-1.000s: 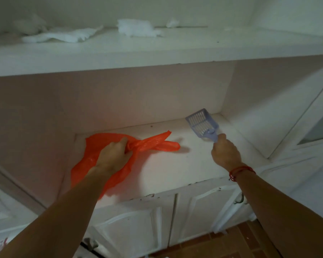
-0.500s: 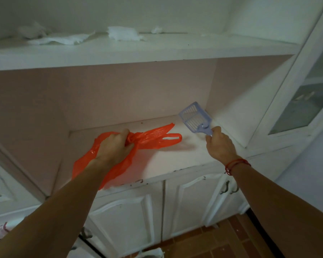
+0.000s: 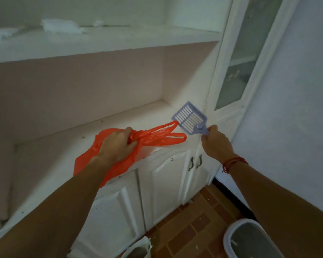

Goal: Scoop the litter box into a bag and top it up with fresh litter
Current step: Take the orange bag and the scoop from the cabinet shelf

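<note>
Left hand [image 3: 117,144] grips bunched orange bag [image 3: 138,144] on white shelf [image 3: 50,161]. Right hand [image 3: 215,144] pinches scoop [image 3: 189,118] handle above shelf edge. Litter box [image 3: 248,239] on tiled floor [image 3: 190,224] below right; cabinet doors [image 3: 162,183] under shelf, closed.

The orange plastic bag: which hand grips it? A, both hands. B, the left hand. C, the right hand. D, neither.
B: the left hand grips the orange plastic bag at its bunched neck; the right hand holds only the pale blue slotted plastic scoop.
</note>
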{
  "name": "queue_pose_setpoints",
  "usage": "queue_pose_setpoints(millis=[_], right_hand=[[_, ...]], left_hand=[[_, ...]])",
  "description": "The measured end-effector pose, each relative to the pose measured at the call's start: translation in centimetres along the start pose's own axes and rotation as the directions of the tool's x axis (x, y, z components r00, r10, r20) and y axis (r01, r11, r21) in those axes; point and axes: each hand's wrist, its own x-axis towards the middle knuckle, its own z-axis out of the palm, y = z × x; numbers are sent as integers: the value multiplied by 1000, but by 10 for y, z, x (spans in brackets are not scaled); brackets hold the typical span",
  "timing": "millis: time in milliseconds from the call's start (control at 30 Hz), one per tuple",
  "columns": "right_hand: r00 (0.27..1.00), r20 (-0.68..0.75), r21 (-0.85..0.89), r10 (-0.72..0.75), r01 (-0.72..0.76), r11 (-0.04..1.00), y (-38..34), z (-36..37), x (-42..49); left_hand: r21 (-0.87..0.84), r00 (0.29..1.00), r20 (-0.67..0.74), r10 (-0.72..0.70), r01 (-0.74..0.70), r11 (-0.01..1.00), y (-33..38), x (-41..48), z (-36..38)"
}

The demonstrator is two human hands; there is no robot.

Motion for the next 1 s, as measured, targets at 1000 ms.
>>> queue_pose_setpoints(millis=[1000], right_hand=[[707, -301, -76, 640, -687, 723, 237, -137, -391]], left_hand=[[-345, 724, 254, 641, -551, 760, 284, -141, 125]])
